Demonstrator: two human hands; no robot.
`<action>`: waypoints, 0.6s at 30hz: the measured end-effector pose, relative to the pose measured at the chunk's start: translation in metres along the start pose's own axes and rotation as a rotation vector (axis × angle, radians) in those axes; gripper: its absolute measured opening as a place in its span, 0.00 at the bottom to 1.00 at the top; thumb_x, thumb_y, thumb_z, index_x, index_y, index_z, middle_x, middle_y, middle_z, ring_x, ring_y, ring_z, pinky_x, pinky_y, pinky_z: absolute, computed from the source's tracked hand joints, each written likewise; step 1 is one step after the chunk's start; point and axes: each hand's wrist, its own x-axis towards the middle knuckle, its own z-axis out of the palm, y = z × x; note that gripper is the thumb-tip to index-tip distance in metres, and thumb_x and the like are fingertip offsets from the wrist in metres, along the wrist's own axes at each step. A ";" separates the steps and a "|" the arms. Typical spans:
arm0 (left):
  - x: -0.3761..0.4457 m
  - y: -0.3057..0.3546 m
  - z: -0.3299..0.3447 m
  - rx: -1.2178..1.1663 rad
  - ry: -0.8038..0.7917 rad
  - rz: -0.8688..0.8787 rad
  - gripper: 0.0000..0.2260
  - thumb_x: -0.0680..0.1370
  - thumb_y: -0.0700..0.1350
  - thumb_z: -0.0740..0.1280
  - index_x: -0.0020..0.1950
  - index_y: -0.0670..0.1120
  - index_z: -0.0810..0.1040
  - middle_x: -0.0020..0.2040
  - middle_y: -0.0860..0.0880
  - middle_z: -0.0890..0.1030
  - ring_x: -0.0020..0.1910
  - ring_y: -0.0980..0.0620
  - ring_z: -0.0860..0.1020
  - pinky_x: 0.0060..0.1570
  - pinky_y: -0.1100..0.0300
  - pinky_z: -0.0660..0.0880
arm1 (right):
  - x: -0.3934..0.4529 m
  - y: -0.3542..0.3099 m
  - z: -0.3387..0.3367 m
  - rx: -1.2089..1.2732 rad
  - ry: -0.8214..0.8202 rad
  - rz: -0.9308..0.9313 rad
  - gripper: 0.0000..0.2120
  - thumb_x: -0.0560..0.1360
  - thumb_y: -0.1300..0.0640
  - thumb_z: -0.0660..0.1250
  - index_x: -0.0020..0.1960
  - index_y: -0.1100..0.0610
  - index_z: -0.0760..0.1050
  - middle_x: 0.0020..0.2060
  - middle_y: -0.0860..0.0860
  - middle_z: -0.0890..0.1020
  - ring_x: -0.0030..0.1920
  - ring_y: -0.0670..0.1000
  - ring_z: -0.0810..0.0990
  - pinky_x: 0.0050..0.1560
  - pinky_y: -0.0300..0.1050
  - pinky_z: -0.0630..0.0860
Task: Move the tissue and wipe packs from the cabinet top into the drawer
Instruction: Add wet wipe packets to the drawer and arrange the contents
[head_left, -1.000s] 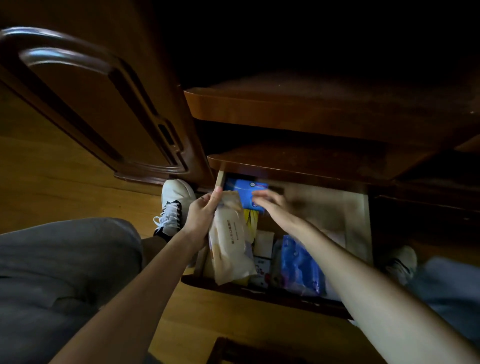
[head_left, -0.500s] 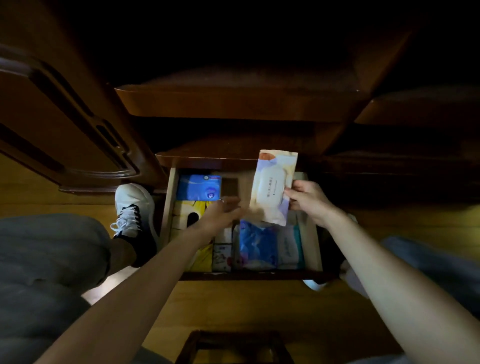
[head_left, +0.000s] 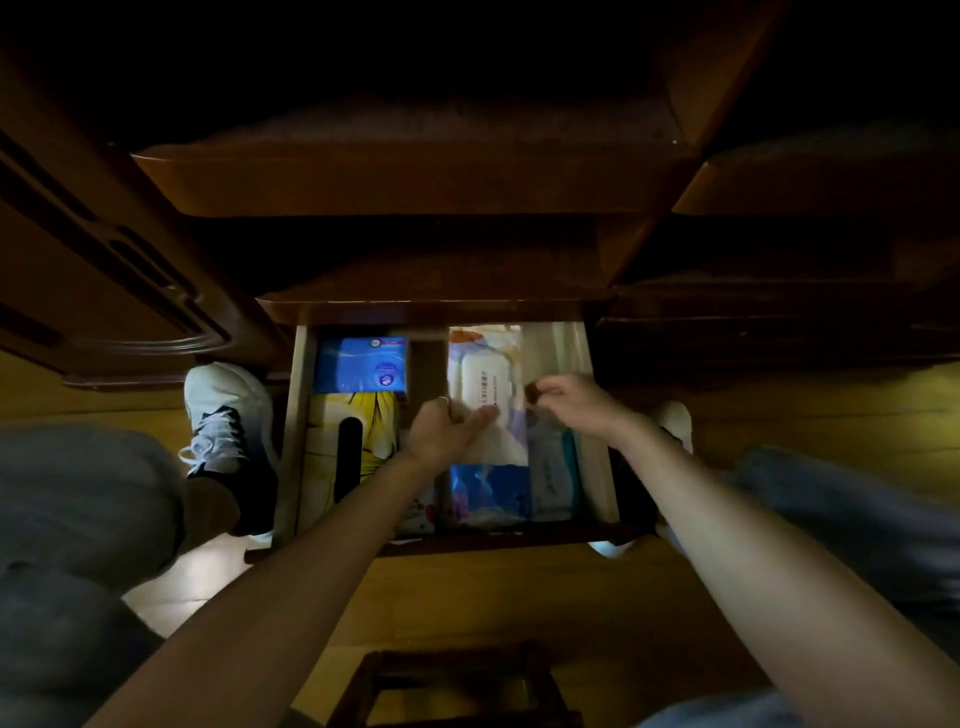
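**Wipe pack being settled into the drawer's right side**

The left hand is pressing its thumb on the white soft plastic wipe pack with a flip lid, which is lying flat in the open pale wooden drawer, probably to seat it beside the blue tissue box. The right hand is hovering just beside it, fingers loosely curled, gripping nothing visible.
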 end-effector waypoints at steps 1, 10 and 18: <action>0.002 -0.004 -0.006 0.051 0.091 0.009 0.10 0.76 0.52 0.73 0.47 0.46 0.79 0.44 0.51 0.82 0.35 0.57 0.83 0.29 0.66 0.77 | 0.006 0.001 0.006 -0.248 0.023 -0.017 0.11 0.81 0.53 0.64 0.61 0.53 0.80 0.58 0.51 0.83 0.58 0.52 0.81 0.59 0.50 0.76; 0.013 -0.012 -0.019 0.046 0.184 -0.075 0.18 0.74 0.54 0.75 0.55 0.43 0.78 0.49 0.49 0.83 0.46 0.53 0.83 0.41 0.59 0.82 | 0.010 0.014 0.046 -1.348 -0.058 -0.092 0.28 0.74 0.46 0.72 0.70 0.55 0.71 0.68 0.54 0.76 0.70 0.55 0.71 0.77 0.59 0.52; 0.015 -0.005 0.000 -0.004 0.083 -0.044 0.17 0.75 0.52 0.74 0.59 0.45 0.77 0.53 0.48 0.83 0.49 0.53 0.82 0.45 0.56 0.83 | -0.015 0.011 0.017 -1.242 -0.004 -0.296 0.17 0.77 0.52 0.70 0.66 0.49 0.75 0.63 0.51 0.80 0.65 0.53 0.76 0.68 0.52 0.65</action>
